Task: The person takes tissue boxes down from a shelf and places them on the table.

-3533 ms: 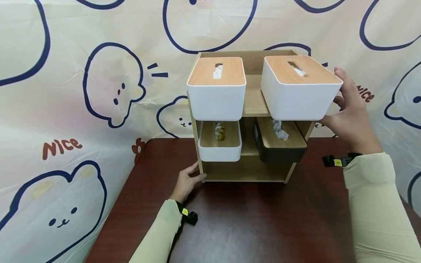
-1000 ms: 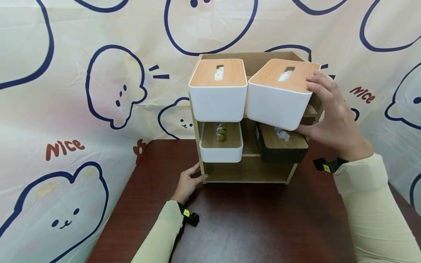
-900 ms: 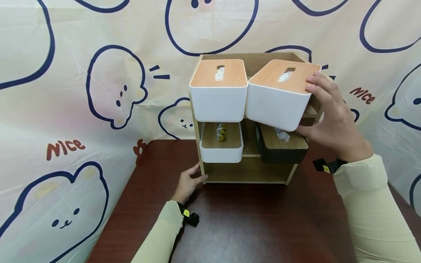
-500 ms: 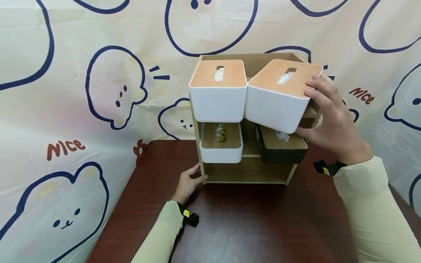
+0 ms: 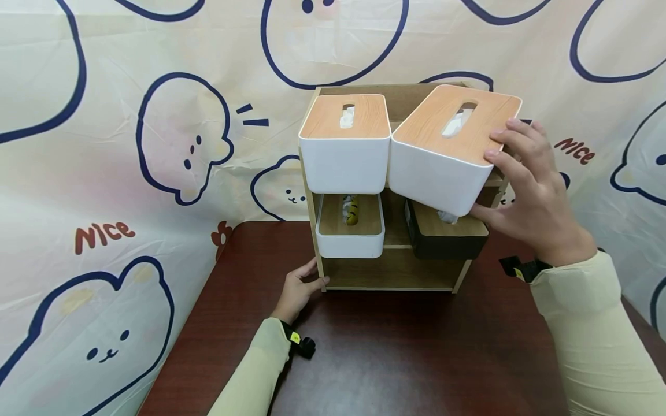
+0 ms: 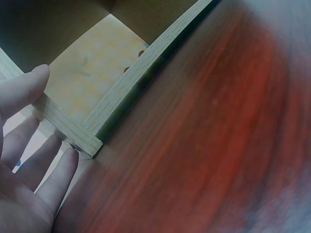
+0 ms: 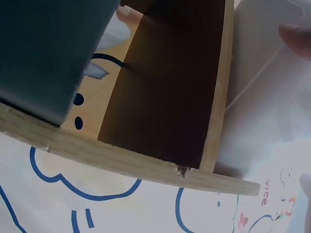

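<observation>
My right hand (image 5: 541,196) grips the right side of a white box with a wood-look lid (image 5: 437,124), fingers on the lid edge and thumb low. The box sits turned and tilted at the top right of a wooden shelf unit (image 5: 395,274), its left edge against a second white box (image 5: 346,164). Tissue shows in both lid slots. With thumb in front and fingers outside, my left hand (image 5: 293,292) holds the unit's lower left side panel; the left wrist view shows the thumb and fingers around the panel (image 6: 68,126).
On the middle shelf stand a shallow white box (image 5: 350,245) at left, with a yellow item in its slot, and a black box (image 5: 447,245) at right. The unit stands on a dark red table (image 5: 395,358) before a cartoon-printed cloth (image 5: 182,133).
The right-hand box first shifted left and turned against its neighbour. Since half a second ago, its right and back edges have risen slightly with my right hand. My left hand stays on the panel.
</observation>
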The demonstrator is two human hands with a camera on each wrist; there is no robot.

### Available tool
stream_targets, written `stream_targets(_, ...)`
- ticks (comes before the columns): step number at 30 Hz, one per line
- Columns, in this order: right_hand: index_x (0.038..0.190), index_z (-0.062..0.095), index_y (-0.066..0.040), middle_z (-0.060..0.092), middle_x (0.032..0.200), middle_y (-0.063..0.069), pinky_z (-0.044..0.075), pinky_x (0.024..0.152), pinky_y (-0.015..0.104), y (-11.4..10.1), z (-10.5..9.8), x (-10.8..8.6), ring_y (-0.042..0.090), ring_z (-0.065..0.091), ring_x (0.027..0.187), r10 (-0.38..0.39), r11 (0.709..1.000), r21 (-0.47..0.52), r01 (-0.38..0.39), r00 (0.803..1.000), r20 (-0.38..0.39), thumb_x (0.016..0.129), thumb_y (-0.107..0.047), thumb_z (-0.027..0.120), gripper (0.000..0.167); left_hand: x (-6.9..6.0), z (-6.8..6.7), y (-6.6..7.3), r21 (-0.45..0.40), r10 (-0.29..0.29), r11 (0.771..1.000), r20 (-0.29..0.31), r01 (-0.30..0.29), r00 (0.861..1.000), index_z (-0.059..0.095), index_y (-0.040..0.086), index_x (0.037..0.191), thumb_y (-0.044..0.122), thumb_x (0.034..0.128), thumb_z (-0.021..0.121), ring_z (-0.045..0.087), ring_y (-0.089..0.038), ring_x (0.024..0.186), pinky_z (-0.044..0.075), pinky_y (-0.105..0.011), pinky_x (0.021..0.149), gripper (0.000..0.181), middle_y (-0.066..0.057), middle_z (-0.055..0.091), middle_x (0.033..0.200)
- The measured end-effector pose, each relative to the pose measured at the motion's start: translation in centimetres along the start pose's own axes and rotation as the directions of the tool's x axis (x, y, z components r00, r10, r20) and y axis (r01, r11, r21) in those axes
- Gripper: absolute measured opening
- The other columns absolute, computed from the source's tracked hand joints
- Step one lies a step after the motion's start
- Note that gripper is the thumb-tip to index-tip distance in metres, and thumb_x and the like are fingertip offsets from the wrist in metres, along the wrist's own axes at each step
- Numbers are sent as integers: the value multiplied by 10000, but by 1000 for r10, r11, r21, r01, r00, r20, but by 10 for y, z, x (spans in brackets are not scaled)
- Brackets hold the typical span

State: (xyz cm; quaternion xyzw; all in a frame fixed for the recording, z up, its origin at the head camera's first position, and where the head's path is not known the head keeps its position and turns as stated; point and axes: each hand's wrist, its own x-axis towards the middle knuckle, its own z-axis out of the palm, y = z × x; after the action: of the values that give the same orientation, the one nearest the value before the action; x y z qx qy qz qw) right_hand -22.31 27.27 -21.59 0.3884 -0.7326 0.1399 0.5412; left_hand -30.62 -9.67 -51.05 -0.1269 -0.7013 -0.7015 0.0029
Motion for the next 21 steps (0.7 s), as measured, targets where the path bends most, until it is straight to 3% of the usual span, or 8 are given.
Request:
stream_targets(8,1282,475,-193,486,1339,119,182,1093,604,-8,-2,4,335,363,1318,9,999,-34,-10,1000,-25,878,-627,555,598,0,0,-2,14,28,999,-2,-28,1000,573,188,1377,138,789,828,516,-247,1242,512,-292,835,643,-144,603,1297)
stream_targets(15,1267,492,-200,499,1314,117,182,1085,617,-13,-5,7,327,367,1313,2,999,-54,-4,999,-39,874,-642,551,594,-1,1,-2,5,10,1000,0,-10,1000,584,204,1368,116,792,823,541,-225,1215,521,-293,819,629,-92,627,1274)
stream_targets(21,1259,501,-205,499,1294,106,174,1078,636,-22,-8,14,320,377,1297,-4,999,-50,1,998,-67,863,-660,552,605,0,0,0,20,-4,1000,16,3,1000,555,185,1389,95,812,804,501,-216,1258,477,-274,887,634,-100,596,1316)
